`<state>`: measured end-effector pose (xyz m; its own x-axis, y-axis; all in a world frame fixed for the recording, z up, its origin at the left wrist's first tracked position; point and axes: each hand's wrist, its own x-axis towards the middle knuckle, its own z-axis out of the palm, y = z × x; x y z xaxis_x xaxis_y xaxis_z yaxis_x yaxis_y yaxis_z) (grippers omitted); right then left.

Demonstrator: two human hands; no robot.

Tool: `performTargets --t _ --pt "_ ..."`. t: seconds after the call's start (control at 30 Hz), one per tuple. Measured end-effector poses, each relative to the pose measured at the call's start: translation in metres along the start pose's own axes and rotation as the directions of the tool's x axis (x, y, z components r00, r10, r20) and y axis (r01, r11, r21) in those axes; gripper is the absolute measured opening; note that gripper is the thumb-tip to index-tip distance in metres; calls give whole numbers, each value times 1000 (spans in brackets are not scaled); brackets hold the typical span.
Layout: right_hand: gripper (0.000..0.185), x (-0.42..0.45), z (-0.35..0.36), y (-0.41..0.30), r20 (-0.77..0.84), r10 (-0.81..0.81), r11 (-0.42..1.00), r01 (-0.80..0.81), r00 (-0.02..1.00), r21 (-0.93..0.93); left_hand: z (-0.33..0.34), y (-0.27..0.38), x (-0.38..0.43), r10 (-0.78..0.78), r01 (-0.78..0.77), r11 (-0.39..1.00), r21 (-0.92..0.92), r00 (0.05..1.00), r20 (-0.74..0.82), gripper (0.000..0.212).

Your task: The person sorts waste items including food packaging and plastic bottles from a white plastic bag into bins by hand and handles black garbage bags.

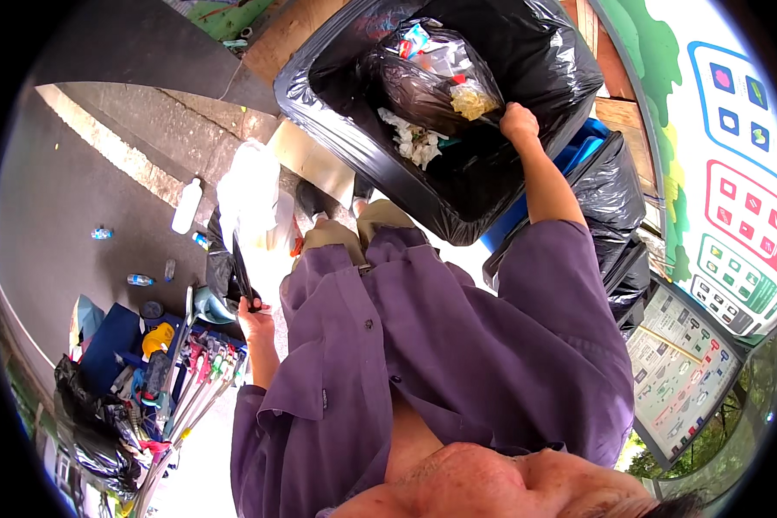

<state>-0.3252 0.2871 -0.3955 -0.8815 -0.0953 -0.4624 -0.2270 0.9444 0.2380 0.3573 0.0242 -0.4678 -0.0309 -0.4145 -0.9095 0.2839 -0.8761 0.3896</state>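
Before me stands a large bin lined with a black plastic bag [362, 152], its mouth tilted towards me. Inside it sits a smaller dark, see-through rubbish bag [406, 87], with wrappers and clear plastic showing in its opening. My right hand [519, 123] reaches over the bin and grips the gathered edge of that rubbish bag. Crumpled tissues [417, 137] lie lower in the bin. Low at my left side, my left hand [258, 320] holds the twisted top of a black plastic bag [222, 262]. White plastic bags [249, 188] hang or stand just beyond it; which is unclear.
Bagged blue bins [605, 181] stand to the right, near a printed sorting board [744, 188]. A cart [110, 340] with brooms, poles and bags is at my left. Bottles, including a white jug [187, 206], lie on the pavement [58, 175].
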Motion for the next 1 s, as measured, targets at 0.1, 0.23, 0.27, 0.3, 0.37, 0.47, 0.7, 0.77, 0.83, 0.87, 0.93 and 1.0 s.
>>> performTargets --t 0.1,0.23,0.27,0.3,0.37,0.47,0.7,0.77,0.83,0.87,0.93,1.0 --pt "42 12 5 11 -44 -65 995 68 997 77 1 -2 0 -3 3 1000 0 1000 -12 22" --pt "56 22 -12 3 -219 -219 919 277 951 282 4 -2 -1 7 -7 1000 -11 1000 -4 23" --pt "55 21 -19 -9 -279 -228 911 306 933 277 5 -3 -3 7 -7 1000 -7 1000 -18 23" --pt "54 15 -29 -25 -339 -236 903 335 911 271 9 -3 -7 8 -8 1000 -4 1000 -30 23" --pt "51 6 -41 -51 -623 -410 811 579 666 87 11 -5 -10 5 -5 1000 1 999 -43 23" --pt "49 2 -41 -103 -639 -556 663 747 531 44 12 -8 -14 5 -5 1000 1 999 -45 24" --pt "35 -48 50 -164 -177 -735 668 652 655 -360 18 -20 -25 57 -57 998 4 998 22 23" --pt "30 -67 50 -158 -114 -820 562 750 561 -347 14 -25 -28 57 -57 998 3 998 -2 22" --pt "24 -59 60 -137 -312 -867 451 878 389 -158 18 -25 -25 39 -39 999 12 999 -18 22" --pt "21 -53 66 -125 -417 -856 368 927 306 -75 20 -26 -25 46 -46 999 8 999 -9 21" --pt "21 -51 60 -114 -325 -809 443 871 490 212 19 -27 -24 65 -65 998 -2 998 2 19" --pt "19 -46 56 -104 -411 -732 393 830 543 396 20 -27 -23 53 -53 999 -3 999 6 18"
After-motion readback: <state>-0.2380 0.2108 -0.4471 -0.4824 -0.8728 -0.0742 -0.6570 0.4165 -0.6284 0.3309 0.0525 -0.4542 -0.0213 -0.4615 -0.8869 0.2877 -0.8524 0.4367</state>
